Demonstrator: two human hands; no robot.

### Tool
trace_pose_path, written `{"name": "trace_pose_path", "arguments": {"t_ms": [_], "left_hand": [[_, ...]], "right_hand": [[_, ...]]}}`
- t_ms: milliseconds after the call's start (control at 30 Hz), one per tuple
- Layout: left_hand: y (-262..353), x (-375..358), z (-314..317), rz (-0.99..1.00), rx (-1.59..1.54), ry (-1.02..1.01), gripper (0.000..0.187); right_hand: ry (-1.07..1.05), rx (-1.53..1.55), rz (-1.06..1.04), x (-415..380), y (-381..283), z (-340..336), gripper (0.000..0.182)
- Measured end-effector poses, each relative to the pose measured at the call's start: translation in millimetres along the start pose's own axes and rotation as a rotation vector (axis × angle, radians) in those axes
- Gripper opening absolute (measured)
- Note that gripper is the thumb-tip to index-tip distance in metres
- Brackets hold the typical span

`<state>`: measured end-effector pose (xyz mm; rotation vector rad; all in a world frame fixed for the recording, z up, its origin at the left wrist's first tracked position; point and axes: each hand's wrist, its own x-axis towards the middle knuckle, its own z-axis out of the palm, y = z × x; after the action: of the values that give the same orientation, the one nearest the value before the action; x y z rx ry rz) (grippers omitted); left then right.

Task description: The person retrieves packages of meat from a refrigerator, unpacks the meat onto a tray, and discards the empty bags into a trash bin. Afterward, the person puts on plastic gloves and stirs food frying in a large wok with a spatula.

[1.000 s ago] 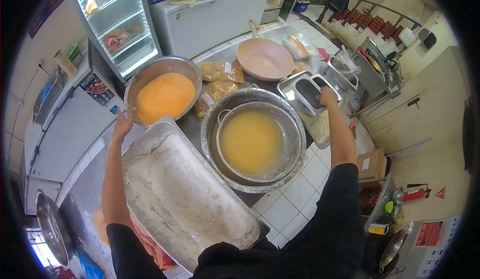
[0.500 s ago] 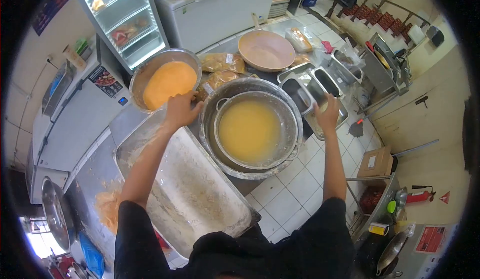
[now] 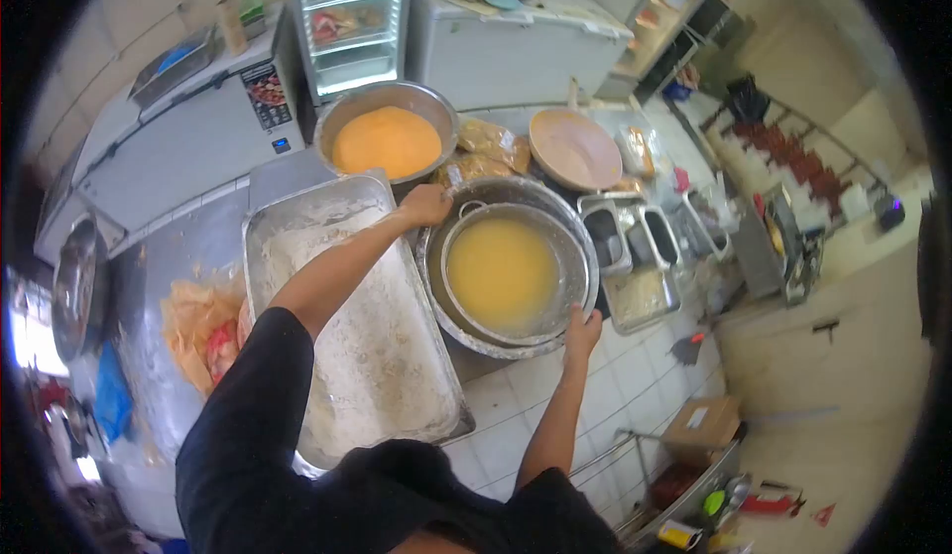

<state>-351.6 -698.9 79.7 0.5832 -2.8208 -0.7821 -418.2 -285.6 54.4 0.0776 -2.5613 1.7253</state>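
A large metal basin (image 3: 433, 301) holds a smaller pot (image 3: 570, 286) with cloudy yellow liquid (image 3: 503, 274) in it. My left hand (image 3: 426, 205) is closed at the basin's upper left rim. At the lower right rim, my right hand (image 3: 583, 334) has its fingers wrapped round the edge. Left of the basin lies a long metal tray (image 3: 372, 356) coated with white powder. Beyond my left hand stands a metal bowl (image 3: 443, 113) of orange powder (image 3: 387, 143).
Bagged food (image 3: 491, 144), a pale pan (image 3: 575, 149) and small metal containers (image 3: 605, 237) stand behind the basin. Crumpled orange plastic (image 3: 193, 324) lies left of the tray. White freezers (image 3: 198, 137) stand along the wall.
My right hand has come down from beside the metal containers to the basin's rim. My left hand has closed at the rim's upper left. The view has turned.
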Motion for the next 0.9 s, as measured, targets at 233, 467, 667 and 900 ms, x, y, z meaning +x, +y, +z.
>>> {"name": "trace_pose_path", "arguments": {"t_ms": [233, 467, 667, 900], "left_hand": [[-7.8, 2.0, 22.1, 0.022, -0.076, 0.169, 0.048], [54.7, 6.2, -33.0, 0.193, -0.355, 0.314, 0.041], [79.8, -43.4, -154.5, 0.127, -0.443, 0.217, 0.036], [31.0, -158.3, -299.5, 0.007, -0.636, 0.095, 0.033]], "right_hand": [[0.091, -0.052, -0.181, 25.5, 19.5, -15.5, 0.035], [-0.018, -0.351, -0.227, 66.4, -99.5, -92.4, 0.036], [-0.224, -0.06, -0.294, 75.1, -181.6, -106.8, 0.027], [-0.445, 0.009, -0.317, 25.5, -273.8, -62.6, 0.031]]}}
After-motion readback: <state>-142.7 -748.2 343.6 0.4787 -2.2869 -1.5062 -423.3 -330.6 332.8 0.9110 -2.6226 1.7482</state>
